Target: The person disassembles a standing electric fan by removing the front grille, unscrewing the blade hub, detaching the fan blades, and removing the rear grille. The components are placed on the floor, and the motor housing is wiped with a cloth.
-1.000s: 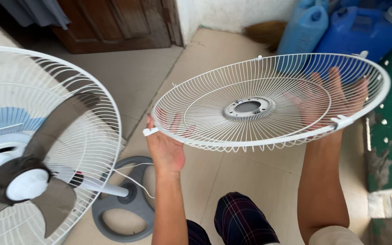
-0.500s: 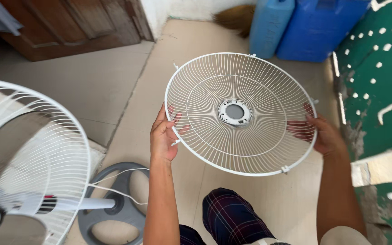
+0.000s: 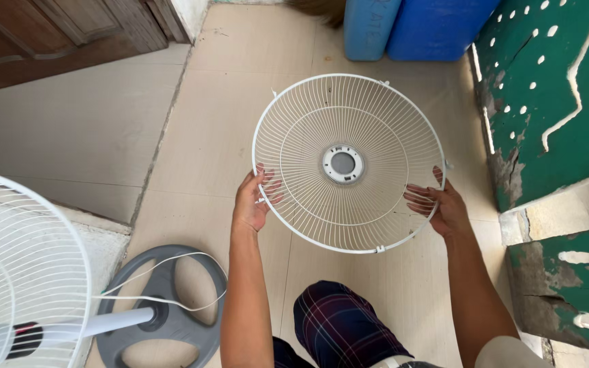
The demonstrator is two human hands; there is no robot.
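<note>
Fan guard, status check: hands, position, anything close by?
Left hand and right hand grip opposite rims. White fan guard held above tile floor. Standing fan at left, blue containers ahead, both apart.

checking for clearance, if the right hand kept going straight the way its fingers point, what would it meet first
The right hand points left behind the white fan guard it grips. Going on, it would likely meet the left hand on the opposite rim first, though depth is unclear.

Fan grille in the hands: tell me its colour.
White wire all over, with a grey centre ring; the fan grille shows in the head view, the only one.
</note>
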